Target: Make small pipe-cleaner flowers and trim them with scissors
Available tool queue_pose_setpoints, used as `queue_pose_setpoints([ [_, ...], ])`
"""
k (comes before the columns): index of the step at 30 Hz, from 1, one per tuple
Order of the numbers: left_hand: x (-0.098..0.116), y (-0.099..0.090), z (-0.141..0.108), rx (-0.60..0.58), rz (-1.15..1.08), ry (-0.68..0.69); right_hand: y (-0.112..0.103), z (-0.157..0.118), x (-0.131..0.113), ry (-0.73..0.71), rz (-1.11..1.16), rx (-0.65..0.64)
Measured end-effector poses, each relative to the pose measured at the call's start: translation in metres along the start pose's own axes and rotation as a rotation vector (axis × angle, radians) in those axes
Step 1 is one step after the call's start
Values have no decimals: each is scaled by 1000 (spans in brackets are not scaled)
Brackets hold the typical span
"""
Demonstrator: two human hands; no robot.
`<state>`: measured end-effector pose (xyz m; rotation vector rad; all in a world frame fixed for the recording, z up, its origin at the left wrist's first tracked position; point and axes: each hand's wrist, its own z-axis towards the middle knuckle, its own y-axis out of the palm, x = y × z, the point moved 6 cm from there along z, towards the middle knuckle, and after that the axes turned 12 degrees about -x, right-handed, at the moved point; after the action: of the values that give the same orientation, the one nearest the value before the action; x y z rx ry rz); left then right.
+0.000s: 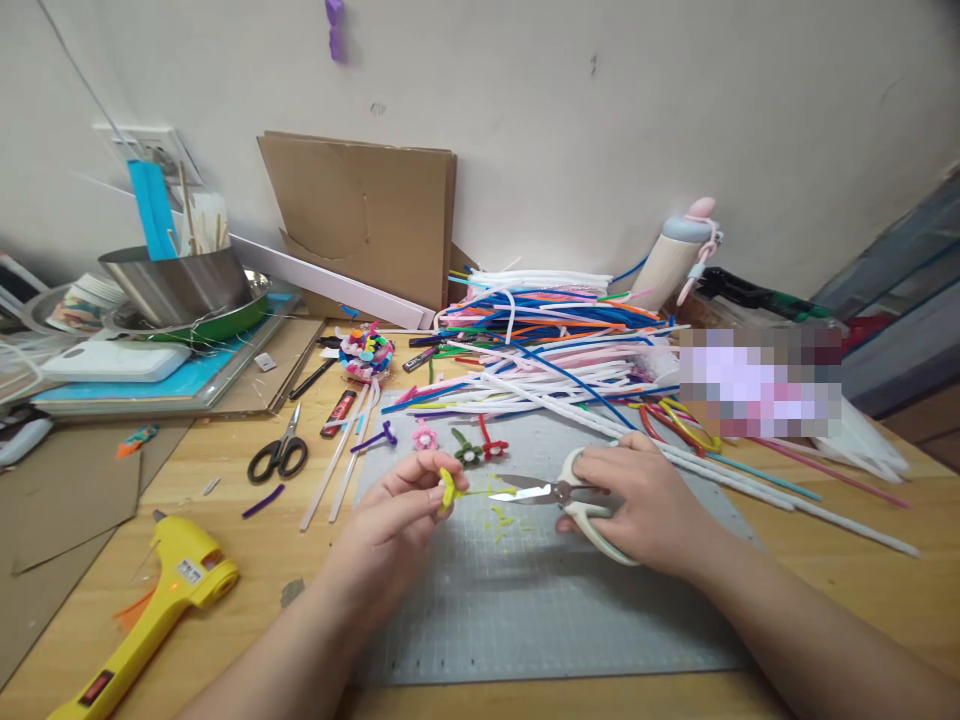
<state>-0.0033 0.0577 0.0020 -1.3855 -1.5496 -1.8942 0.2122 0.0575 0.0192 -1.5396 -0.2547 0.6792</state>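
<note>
My left hand [401, 520] pinches a small yellow pipe-cleaner flower [448, 489], whose thin stem points to the right. In my right hand [645, 495] is a pair of scissors [589, 495] with pale handles, its blades parted around the stem's far end. Yellow fuzz clippings [501, 522] lie below on the grey cutting mat [585, 610]. Just behind the blades rest finished-looking small flowers: a pink one [424, 436], a green one [468, 448] and a red one [493, 448]. A purple piece [379, 437] lies beside them.
A heap of coloured pipe cleaners [555, 340] covers the mat's back. To the left lie a yellow glue gun [184, 570], black-handled scissors [279, 458] and clear glue sticks [330, 475]. Cardboard sheets [360, 220] lean on the wall; a tumbler [671, 260] stands at right.
</note>
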Motion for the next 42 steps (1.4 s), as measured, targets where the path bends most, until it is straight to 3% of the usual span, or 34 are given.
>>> queue_pose_setpoints([
  [8, 5, 5, -1, 2, 176, 75, -2, -1, -4, -32, -40, 27],
  [15, 5, 1, 1, 86, 46, 26, -5, -2, 2, 18, -52, 105],
  [19, 1, 0, 1, 59, -51, -19, -8, -3, 9, 63, -41, 167],
  [25, -2, 1, -1, 39, -100, -94, -11, -4, 8, 74, -21, 141],
  [32, 2, 4, -1, -12, -139, -28, -7, -3, -2, 52, -56, 116],
  [42, 2, 6, -1, -1, -111, -27, -7, -9, -15, 37, -139, 234],
])
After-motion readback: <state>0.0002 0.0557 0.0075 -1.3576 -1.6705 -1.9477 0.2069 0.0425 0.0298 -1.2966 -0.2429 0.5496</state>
